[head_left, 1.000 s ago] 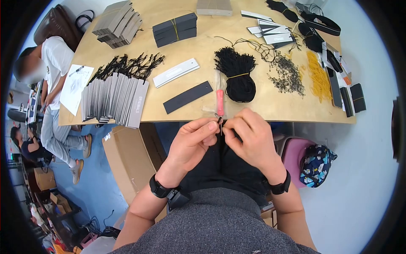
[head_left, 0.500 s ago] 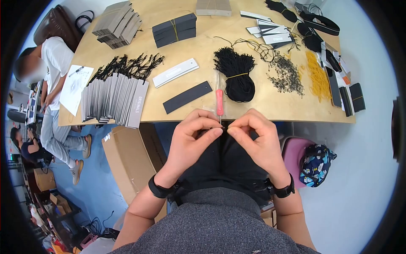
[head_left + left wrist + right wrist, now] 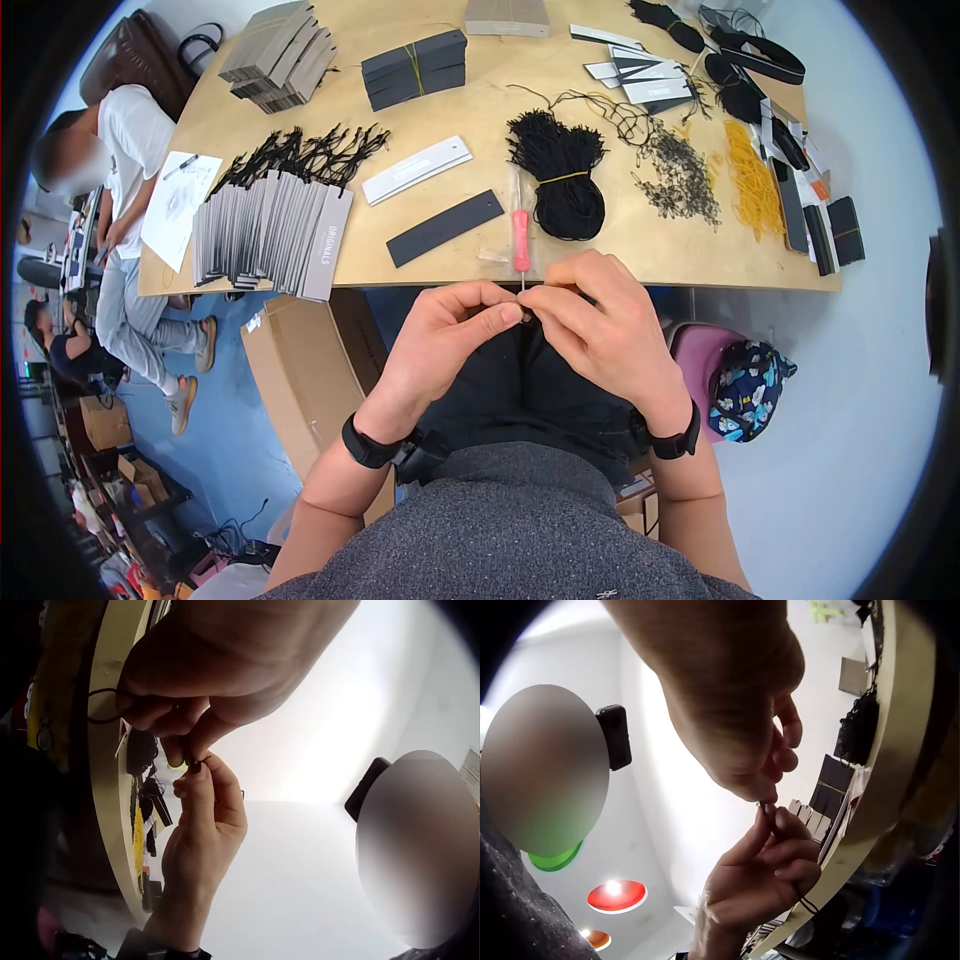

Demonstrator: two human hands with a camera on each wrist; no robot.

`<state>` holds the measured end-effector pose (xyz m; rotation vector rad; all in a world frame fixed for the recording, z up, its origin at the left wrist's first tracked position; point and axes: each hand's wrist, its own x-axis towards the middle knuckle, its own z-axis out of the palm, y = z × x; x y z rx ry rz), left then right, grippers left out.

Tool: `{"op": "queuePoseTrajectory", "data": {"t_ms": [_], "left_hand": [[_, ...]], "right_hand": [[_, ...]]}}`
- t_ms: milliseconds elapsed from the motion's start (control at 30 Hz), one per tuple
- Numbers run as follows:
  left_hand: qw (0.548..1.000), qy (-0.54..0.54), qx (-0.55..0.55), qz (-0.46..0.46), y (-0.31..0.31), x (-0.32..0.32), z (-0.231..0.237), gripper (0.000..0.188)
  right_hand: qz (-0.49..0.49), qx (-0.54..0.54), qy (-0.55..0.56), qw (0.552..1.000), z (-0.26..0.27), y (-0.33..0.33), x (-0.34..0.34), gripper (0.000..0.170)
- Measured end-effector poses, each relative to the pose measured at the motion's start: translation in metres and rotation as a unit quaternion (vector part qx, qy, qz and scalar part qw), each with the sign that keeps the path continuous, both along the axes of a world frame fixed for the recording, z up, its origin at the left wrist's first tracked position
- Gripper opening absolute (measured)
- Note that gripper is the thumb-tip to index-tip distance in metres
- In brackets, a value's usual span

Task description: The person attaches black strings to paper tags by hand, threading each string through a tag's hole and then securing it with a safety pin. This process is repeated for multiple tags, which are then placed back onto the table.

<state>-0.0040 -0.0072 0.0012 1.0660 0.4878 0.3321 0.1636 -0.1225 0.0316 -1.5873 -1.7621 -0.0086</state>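
Note:
In front of the table's edge, my left hand (image 3: 440, 335) and right hand (image 3: 610, 320) meet fingertip to fingertip. The left hand pinches a thin black cord (image 3: 91, 705), whose loop sticks out past its fingers in the left wrist view. Between thumb and forefinger, the right hand pinches a small dark end of the cord (image 3: 196, 766); fingers hide most of it. A pink-handled tool (image 3: 520, 240) lies at the table's edge, its thin metal shaft reaching out to the fingertips. Beyond it is a bundle of black cords (image 3: 568, 190) with a yellow band.
Grey tags (image 3: 270, 235) with black cords stand in a row on the table (image 3: 660, 265). Nearer the middle lie a black tag (image 3: 445, 228) and white tags (image 3: 415, 172). Small metal pins (image 3: 680, 175) and yellow bands (image 3: 752, 180) are to the right. A person (image 3: 130, 150) sits at left.
The hands drew slightly apart half a second ago and have come together again at the tool's shaft. The right hand's fingers now bend over the left fingertips. Table items stay put.

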Motion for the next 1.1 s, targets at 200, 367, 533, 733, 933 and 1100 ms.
{"op": "queuePoseTrajectory", "data": {"t_ms": [200,367,533,733,933,1100], "left_hand": [[0.999,0.02,0.02,0.019,-0.002,0.0,-0.001,0.013],[0.943,0.1,0.312,0.058,-0.013,0.006,0.01,0.005],[0.868,0.126,0.47,0.1,-0.019,0.008,0.015,0.003],[0.987,0.036,0.123,0.1,-0.009,0.007,-0.004,0.005],[0.995,0.028,0.054,0.081,-0.01,0.007,0.001,0.007],[0.994,0.004,0.061,0.093,-0.014,0.008,-0.005,0.011]], "right_hand": [[-0.009,0.006,-0.014,1.0,-0.003,-0.002,-0.005,0.019],[-0.021,0.001,-0.046,0.999,-0.014,0.003,-0.005,0.018],[-0.025,-0.029,-0.029,0.999,-0.014,0.005,-0.004,0.018],[-0.103,0.038,0.069,0.992,-0.014,-0.002,-0.014,0.02],[-0.096,0.059,0.045,0.993,-0.019,0.0,-0.019,0.021],[-0.109,0.026,0.105,0.988,-0.024,0.001,-0.021,0.02]]}}
